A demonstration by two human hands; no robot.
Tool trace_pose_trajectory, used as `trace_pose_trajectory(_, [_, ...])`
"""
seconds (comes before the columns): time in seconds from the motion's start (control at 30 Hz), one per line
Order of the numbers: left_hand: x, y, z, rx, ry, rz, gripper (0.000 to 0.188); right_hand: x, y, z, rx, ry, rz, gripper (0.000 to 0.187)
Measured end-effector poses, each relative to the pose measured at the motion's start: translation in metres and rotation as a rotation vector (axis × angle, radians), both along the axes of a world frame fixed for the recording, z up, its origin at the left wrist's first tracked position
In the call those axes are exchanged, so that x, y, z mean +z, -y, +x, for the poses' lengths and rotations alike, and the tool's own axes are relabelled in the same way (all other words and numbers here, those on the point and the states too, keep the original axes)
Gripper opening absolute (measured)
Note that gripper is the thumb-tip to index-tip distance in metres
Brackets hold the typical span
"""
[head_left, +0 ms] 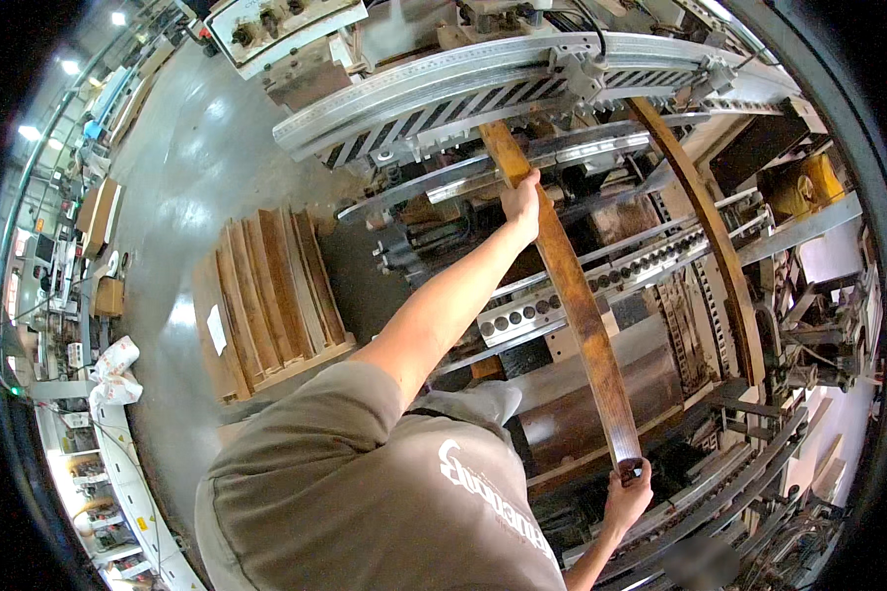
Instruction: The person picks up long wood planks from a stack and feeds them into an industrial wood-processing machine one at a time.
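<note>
A long, narrow brown wooden board [583,307] lies across the rails of a machine, its face stained with dark patches. My left hand [523,209] grips the board by its edge toward the far end, with that arm stretched out. At the near end my right hand [629,492] is closed around the board's tip, where a small dark spot shows. The board's far end passes under a metal beam [434,94] with black and white stripes. Most of the fingers of my left hand are hidden by the board.
To the right, a second long wooden strip [712,222] spans the machine. A perforated metal rail [542,313] runs crosswise beneath the held board. On the floor at left stands a stack of brown panels [266,295]. White cabinets [133,473] line the far left.
</note>
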State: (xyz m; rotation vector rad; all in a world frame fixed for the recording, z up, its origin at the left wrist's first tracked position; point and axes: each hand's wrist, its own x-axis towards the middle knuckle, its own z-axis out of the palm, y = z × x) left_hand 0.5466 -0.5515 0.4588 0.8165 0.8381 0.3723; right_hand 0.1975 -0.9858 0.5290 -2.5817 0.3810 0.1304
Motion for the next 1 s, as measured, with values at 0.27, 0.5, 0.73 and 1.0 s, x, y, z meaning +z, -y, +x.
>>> trace_pose_trajectory(0.27, [0.005, 0.005, 0.001, 0.04, -0.07, 0.026, 0.039, 0.007, -0.008, 0.002, -0.089, -0.076, -0.052, 0.059])
trace_pose_trajectory(0.5, [-0.005, 0.0, 0.004, 0.006, -0.058, 0.066, 0.048, 0.001, -0.002, 0.008, 0.047, 0.012, -0.121, 0.053])
trace_pose_trajectory(0.73, [-0.027, 0.002, -0.003, -0.029, -0.121, 0.253, 0.055, -0.04, 0.017, 0.027, 0.156, -0.131, 0.241, 0.047])
trace_pose_trajectory(1.0, [-0.01, 0.013, 0.002, 0.03, -0.129, 0.21, 0.051, -0.017, -0.034, 0.047, 0.175, -0.09, 0.045, 0.05])
